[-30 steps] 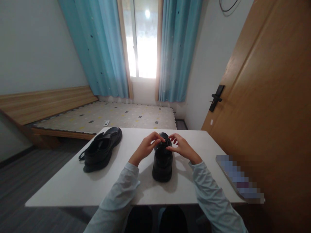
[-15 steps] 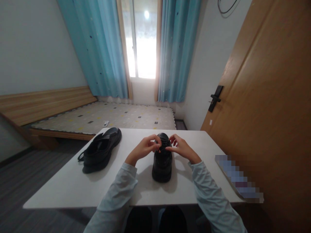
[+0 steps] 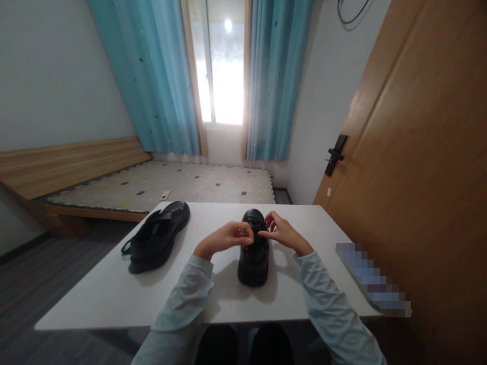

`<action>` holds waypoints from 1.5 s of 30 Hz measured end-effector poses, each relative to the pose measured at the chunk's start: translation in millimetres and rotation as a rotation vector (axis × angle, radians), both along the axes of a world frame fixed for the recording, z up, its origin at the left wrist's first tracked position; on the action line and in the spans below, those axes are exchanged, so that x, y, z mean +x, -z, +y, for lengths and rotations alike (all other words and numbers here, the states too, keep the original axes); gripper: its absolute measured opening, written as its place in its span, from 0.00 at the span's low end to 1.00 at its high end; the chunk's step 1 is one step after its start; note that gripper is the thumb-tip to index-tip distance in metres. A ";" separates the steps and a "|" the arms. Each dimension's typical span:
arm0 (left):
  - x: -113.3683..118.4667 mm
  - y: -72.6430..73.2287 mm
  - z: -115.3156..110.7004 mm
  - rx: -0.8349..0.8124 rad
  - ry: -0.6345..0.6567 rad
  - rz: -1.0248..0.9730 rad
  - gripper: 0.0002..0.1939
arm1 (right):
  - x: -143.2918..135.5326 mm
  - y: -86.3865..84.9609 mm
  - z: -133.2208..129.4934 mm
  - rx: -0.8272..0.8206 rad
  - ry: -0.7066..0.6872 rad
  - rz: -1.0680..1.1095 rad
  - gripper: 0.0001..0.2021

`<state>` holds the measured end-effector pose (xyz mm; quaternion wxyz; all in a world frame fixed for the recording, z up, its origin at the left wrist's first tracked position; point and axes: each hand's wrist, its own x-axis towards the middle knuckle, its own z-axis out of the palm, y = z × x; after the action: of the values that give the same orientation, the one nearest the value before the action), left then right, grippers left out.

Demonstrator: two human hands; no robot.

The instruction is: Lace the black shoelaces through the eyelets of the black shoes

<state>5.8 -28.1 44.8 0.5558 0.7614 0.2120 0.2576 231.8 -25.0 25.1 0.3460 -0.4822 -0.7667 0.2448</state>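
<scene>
A black shoe [image 3: 253, 268] stands on the white table [image 3: 297, 299] in front of me, heel toward me and toe pointing away. My left hand [image 3: 232, 237] is closed in a pinch over the left side of the shoe's opening, on what looks like a black shoelace. On the other side, my right hand [image 3: 281, 232] pinches at the dark laces [image 3: 257, 224] with thumb and bent fingers. Black lace against black leather makes the exact grip hard to see. Another black shoe [image 3: 152, 248] lies to the left, apart from both hands, with a loop hanging at its heel.
Beyond the table is a bed [image 3: 190, 185] with a small white object [image 3: 165, 194] on it. A blurred-out flat item [image 3: 375, 279] lies along the table's right edge. A wooden door [image 3: 418, 152] stands close on the right. Blue curtains [image 3: 152, 76] frame the window.
My left hand has moved slightly down and toward me, its fingers curling closer together. The right hand stays nearly in place at the laces. Neither shoe has moved on the table.
</scene>
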 end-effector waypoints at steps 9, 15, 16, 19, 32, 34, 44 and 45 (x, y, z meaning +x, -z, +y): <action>-0.4 -2.0 -1.0 -0.038 -0.050 0.040 0.14 | 1.7 0.0 -0.2 -0.022 -0.033 0.001 0.22; 3.1 1.5 5.4 -0.063 -0.366 -0.053 0.17 | 1.6 -2.5 1.8 0.000 0.018 0.068 0.20; 4.0 3.1 7.8 -0.044 -0.451 -0.084 0.17 | 1.8 -1.8 3.8 0.022 0.041 0.080 0.18; 6.2 10.4 16.7 0.029 -0.695 -0.131 0.16 | 2.5 3.5 11.7 0.086 0.113 0.111 0.17; 16.9 36.4 32.5 0.223 -0.863 0.083 0.16 | -4.4 21.9 28.2 0.042 0.146 0.268 0.12; 18.9 37.5 33.2 0.220 -0.852 0.077 0.17 | -5.9 23.4 29.8 0.025 0.137 0.296 0.12; 26.1 42.1 36.6 0.089 -0.843 -0.064 0.19 | -9.9 23.1 30.6 -0.030 0.085 0.340 0.14; 26.4 43.0 37.0 0.084 -0.850 -0.073 0.19 | -9.7 23.5 31.0 -0.030 0.089 0.336 0.14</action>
<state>32.2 8.9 1.8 0.3761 0.6187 0.4765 0.4987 222.0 6.0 1.7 0.4726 -0.4732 -0.6720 0.3180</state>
